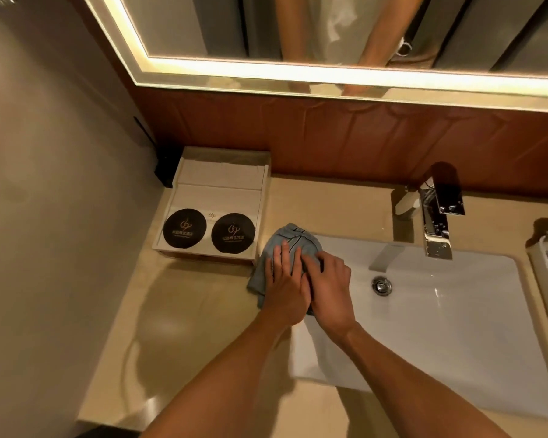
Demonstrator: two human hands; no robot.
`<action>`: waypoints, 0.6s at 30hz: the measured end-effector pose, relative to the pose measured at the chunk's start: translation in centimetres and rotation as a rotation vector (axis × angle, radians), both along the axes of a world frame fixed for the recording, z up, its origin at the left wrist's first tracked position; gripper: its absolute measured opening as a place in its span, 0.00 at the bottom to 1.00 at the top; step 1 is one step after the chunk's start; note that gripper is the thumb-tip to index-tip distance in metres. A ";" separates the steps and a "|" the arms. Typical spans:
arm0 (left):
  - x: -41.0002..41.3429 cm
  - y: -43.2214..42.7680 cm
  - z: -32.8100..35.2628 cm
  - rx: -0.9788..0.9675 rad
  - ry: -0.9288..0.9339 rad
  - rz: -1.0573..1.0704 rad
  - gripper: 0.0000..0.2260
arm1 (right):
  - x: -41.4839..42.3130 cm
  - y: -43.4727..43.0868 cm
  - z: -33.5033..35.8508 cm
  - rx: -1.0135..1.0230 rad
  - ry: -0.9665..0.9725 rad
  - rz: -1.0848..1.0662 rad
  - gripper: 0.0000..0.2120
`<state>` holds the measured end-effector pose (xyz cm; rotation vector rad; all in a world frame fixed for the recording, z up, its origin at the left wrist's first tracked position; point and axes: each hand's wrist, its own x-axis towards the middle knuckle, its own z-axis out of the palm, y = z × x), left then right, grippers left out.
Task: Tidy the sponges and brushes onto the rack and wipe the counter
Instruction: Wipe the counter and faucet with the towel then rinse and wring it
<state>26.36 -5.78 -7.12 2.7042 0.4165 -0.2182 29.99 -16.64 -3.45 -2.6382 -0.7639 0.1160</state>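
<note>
Beige counter (187,311) by the sink (456,317) holds a cloth (293,239), left hand (283,289) pressing flat, right hand (329,286) gripping it with curled fingers

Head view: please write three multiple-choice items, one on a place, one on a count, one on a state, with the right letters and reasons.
1. Where is the cloth? A on the floor; B on the counter at the sink's left rim; C on a shelf.
2. How many black discs lie in the tray? A one; B two; C four.
3. The left hand has its fingers: A flat on the cloth; B in a fist; C round a brush.
Key: 1B, it lies across that rim; 2B, two lie side by side; 3A, they lie straight upon it.
</note>
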 end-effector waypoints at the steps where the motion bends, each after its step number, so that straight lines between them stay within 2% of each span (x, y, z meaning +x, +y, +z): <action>1: 0.9 0.0 0.3 -0.017 0.049 0.025 0.32 | 1.0 0.3 -0.1 -0.012 -0.027 0.016 0.32; 4: 3.6 0.2 0.8 -0.050 0.145 0.096 0.30 | 3.5 1.1 -0.5 -0.050 -0.073 0.059 0.32; 9: 7.2 0.7 1.6 -0.085 0.230 0.103 0.42 | 7.3 1.9 -0.6 -0.092 -0.109 0.089 0.33; 14: 10.4 1.5 2.0 -0.114 0.263 0.119 0.44 | 10.2 2.9 -0.7 -0.090 -0.165 0.101 0.34; 18: 12.6 2.6 2.0 -0.067 0.298 0.129 0.51 | 12.4 4.2 -1.3 -0.069 -0.150 0.128 0.33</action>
